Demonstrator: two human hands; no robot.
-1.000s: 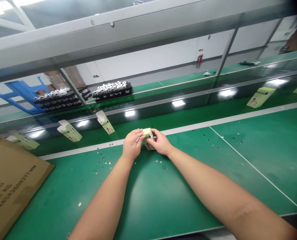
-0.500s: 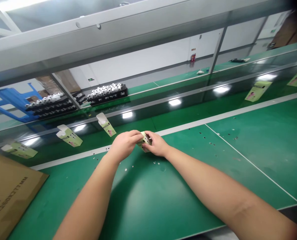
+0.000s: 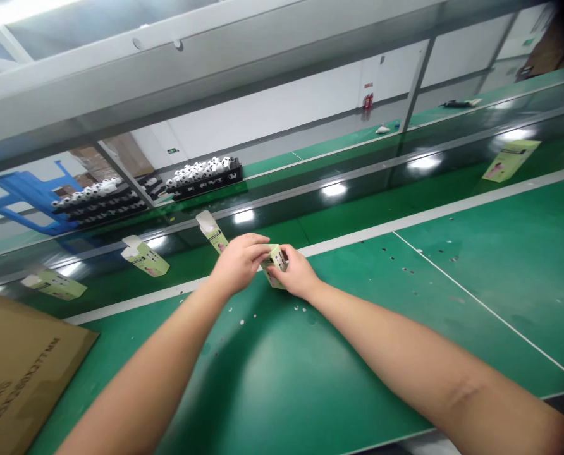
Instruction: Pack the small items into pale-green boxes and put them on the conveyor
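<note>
Upright on the green work surface (image 3: 282, 373), near its white edge strip, stands a small light green carton (image 3: 277, 258) with a row of dark holes on one side. My right hand (image 3: 297, 272) grips it from the right, fingers behind and thumb in front. At its upper left, my left hand (image 3: 239, 260) has fingers bent together against the top edge; the fingertips partly cover the carton. Just behind my left hand, a similar carton with a raised white flap (image 3: 210, 230) sits on the dark green conveyor belt (image 3: 301, 221).
More cartons ride the belt: one with its flap up (image 3: 147, 258), another farther left (image 3: 57, 282), and a flapless-looking one (image 3: 510, 161) at right. A large brown cardboard box (image 3: 30, 360) occupies the left front. Black trays of white round items (image 3: 203, 177) stand beyond. Small scraps dot the surface.
The cartons on the belt have shifted right. My left hand has moved slightly up over the carton's top edge, and more of the carton's top and holed side now shows.
</note>
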